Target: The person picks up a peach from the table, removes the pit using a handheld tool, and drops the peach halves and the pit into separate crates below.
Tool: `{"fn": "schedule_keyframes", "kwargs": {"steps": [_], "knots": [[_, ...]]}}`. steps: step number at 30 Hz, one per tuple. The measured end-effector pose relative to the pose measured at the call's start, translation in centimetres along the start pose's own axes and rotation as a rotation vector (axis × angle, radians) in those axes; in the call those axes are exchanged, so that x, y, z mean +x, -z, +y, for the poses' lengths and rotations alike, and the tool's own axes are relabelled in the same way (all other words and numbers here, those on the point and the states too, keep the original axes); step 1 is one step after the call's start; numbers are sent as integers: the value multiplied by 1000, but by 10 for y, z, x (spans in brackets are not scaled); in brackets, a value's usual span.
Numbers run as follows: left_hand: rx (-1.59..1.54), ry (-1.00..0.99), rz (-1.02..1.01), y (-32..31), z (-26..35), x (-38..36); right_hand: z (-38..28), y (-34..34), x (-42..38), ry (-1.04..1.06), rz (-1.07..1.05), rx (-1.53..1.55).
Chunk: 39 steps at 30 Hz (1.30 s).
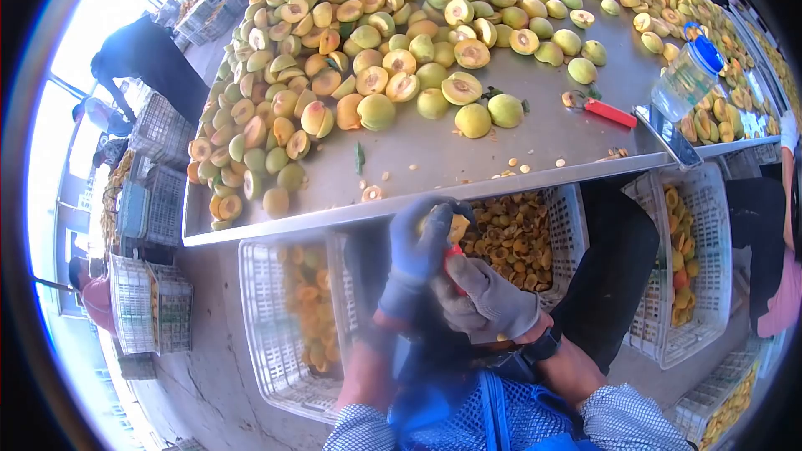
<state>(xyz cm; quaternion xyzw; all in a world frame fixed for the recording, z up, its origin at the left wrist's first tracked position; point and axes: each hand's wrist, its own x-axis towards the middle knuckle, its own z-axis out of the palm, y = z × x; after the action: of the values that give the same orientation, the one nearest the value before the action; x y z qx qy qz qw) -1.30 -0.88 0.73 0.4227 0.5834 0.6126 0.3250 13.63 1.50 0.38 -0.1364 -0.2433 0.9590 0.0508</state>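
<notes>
My left hand [418, 240], in a grey-blue glove with dark fingertips, is closed around an apricot half [458, 230], mostly hidden by the fingers. Close beside it, my right hand [493, 296], gloved in grey, grips a red-handled tool [454, 269]. The tool's working end meets the fruit and cannot be made out. Both hands are just in front of the table edge, above a crate [568, 225] of dark, hollowed fruit pieces. On the metal table [535, 146] lies a big heap of green-yellow apricots [376, 42], many halved with brown centres.
A second red-handled tool [610, 113], a phone [668, 135] and a blue-lidded bottle [689, 75] are at the table's right. Crates with fruit stand left [267, 351] and right [710, 284] of my legs. Other people are at both sides, near stacked crates [134, 301].
</notes>
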Motion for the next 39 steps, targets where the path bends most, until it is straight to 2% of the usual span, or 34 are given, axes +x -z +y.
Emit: {"fn": "schedule_keyframes", "kwargs": {"steps": [1, 2, 5, 7, 11, 14, 15, 16, 17, 19, 20, 21, 23, 24, 25, 26, 27, 28, 29, 31, 33, 34, 35, 36, 37, 39], "knots": [[-86, -20, 22, 0, -4, 1, -3, 2, -1, -49, -81, 94], [-181, 65, -53, 4, -10, 3, -2, 4, -2, -52, -78, 95], [-204, 159, -135, 3, -5, 3, 4, 9, -3, -112, -126, 217], [-241, 139, -175, 0, -9, 3, 8, 13, -6, -133, -286, 480], [-360, 158, -123, -13, -14, 2, 2, 17, -9, -127, -241, 445], [-414, 155, -116, -25, -14, -4, 7, 31, -13, -75, -256, 304], [-425, 145, -107, -26, -12, -5, 7, 35, -13, -75, -356, 418], [-439, 298, -147, -20, -12, -7, 9, 37, -13, -74, -457, 536], [-437, 299, -144, -23, -15, -8, 9, 36, -15, -76, -459, 538], [-478, 309, 75, -35, -19, -9, 4, 28, -18, 71, -31, -238], [-560, 355, 57, -36, -16, -11, 7, 34, -17, 76, -33, -240], [-560, 353, 58, -35, -14, -11, 19, 48, -18, 125, 106, -203], [-461, 345, 240, -25, -10, -14, 49, 86, -19, 205, 371, -132], [-516, 403, 299, -4, -25, -23, 62, 99, -17, 246, 499, -93], [-492, 383, 258, 12, 2, -26, 67, 103, -14, 290, 626, -49], [-199, 322, 336, 40, -7, -40, 20, 61, -26, 165, 519, -281], [386, 116, 287, 52, 14, -45, 18, 64, -27, 167, 508, -283], [324, 216, 107, 90, 30, -46, 19, 70, -33, 135, 493, -288], [589, 87, 41, 121, 28, -48, 18, 76, -35, 111, 479, -295], [730, -29, 64, 147, 46, -37, 39, 95, -29, 141, 437, -329], [922, 67, 215, 131, 67, 0, 65, 126, -8, 400, 486, -1064], [918, 43, 197, 127, 63, 26, 61, 117, -7, 407, 481, -1071], [914, 18, 176, 125, 54, 53, 55, 100, -8, 296, 467, -878], [1092, -70, 126, 122, 43, 79, 50, 90, -8, 190, 453, -685], [1267, -162, 74, 119, 30, 104, 51, 93, -9, 202, 459, -692], [1435, -221, -80, 111, 6, 144, 47, 92, -14, 93, 399, -589]]}}
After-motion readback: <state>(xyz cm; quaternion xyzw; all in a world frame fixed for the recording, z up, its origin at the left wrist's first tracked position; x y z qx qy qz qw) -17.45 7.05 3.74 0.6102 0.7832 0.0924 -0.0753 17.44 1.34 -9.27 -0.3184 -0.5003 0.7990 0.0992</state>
